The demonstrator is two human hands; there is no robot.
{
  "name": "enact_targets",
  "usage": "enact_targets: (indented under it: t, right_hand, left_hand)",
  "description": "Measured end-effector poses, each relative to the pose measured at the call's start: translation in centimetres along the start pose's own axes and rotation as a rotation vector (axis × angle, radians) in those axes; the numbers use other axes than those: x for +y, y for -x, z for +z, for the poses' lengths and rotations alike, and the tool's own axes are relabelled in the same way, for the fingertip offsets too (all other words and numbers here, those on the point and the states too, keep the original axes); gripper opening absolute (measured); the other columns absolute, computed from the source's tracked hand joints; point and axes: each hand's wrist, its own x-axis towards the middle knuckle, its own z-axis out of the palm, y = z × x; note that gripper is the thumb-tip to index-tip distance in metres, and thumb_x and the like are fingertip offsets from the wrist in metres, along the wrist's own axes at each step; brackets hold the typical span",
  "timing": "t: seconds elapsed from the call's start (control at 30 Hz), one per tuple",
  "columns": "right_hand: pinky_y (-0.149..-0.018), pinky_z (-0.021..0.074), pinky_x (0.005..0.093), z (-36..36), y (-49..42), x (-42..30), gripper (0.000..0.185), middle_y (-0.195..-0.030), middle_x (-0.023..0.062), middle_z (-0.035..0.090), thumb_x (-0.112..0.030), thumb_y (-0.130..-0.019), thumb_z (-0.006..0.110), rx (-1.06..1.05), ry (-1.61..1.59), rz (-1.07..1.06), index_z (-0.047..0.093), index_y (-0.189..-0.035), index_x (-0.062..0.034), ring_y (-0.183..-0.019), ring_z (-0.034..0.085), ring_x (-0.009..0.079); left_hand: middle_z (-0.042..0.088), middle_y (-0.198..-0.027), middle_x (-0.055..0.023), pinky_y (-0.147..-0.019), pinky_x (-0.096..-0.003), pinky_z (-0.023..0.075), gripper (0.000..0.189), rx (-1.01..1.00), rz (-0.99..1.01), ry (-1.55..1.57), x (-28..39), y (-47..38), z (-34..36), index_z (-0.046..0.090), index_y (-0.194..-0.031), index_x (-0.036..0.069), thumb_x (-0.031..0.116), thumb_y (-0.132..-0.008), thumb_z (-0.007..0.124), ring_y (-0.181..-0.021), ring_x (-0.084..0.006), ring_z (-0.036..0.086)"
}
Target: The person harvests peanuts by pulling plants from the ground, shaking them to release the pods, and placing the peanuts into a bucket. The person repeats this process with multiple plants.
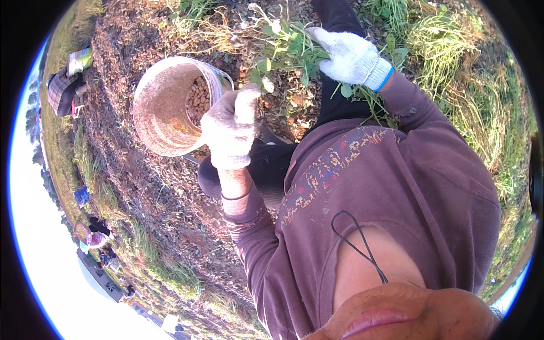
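My right hand (350, 57), in a white knitted glove with a blue cuff edge, grips a bunch of green leafy peanut plants (297, 49) with some pale pods on them, at the top centre. My left hand (231, 127), in a soiled pale glove, has its fingers curled beside the near rim of a bucket; whether anything is inside them is hidden. The whitish, dirt-stained bucket (163, 110) leans with its mouth towards me, and peanuts in their shells (198, 97) lie at its bottom.
Pulled plants (442, 46) lie heaped to the right. Dry leaves and soil (178, 204) cover the ground on the left. At the far left a person (63, 91) bends near a light container (79, 60); a blue container (81, 196) and several other people are farther off.
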Motion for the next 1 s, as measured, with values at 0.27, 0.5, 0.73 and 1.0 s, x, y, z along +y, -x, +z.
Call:
enact_targets:
  t: [0.27,0.5,0.73,1.0]
  right_hand:
    - [-0.069,0.0561,0.0505,-0.4,0.7,0.0,0.056,-0.084,0.0200,0.069,-0.025,-0.085,0.067,0.019,0.019,-0.028,0.048,-0.136,-0.0113,-0.080,0.070,0.0401]
    - [-0.069,0.0577,0.0478,-0.6,1.5,0.0,0.058,-0.088,0.0162,0.070,-0.023,-0.083,0.068,0.023,0.033,-0.082,0.051,-0.137,-0.0138,-0.081,0.071,0.0372]
    - [-0.064,0.0577,0.0420,-2.0,2.7,-1.4,0.071,-0.092,0.0097,0.066,-0.015,-0.073,0.074,-0.051,0.160,-0.122,0.053,-0.141,-0.0165,-0.074,0.070,0.0304]
    - [-0.053,0.0549,0.0438,-1.2,2.7,-1.9,0.059,-0.081,0.0113,0.065,-0.014,-0.080,0.067,-0.015,0.194,-0.280,0.055,-0.137,-0.0221,-0.066,0.069,0.0298]
  left_hand:
    - [0.069,-0.074,-0.0173,-0.060,-0.0380,0.0520,0.024,-0.015,0.207,-0.233,-0.6,-1.1,3.0,0.074,-0.097,0.004,0.028,-0.094,0.072,-0.062,-0.0286,0.069]
    - [0.074,-0.090,-0.0153,-0.069,-0.0492,0.0570,0.027,0.056,0.149,-0.967,-3.3,-2.7,-1.8,0.071,-0.104,0.014,0.038,-0.096,0.061,-0.080,-0.0371,0.072]
    - [0.074,-0.104,-0.0215,-0.083,-0.0503,0.0556,0.051,0.119,-0.439,-1.029,-8.9,-5.8,-9.9,0.072,-0.116,0.011,0.055,-0.094,0.059,-0.096,-0.0418,0.071]
    - [0.071,-0.117,-0.0130,-0.095,-0.0339,0.0522,0.048,0.072,0.154,-0.112,-3.7,-7.0,-8.9,0.056,-0.140,0.000,0.022,-0.098,0.067,-0.107,-0.0185,0.066]
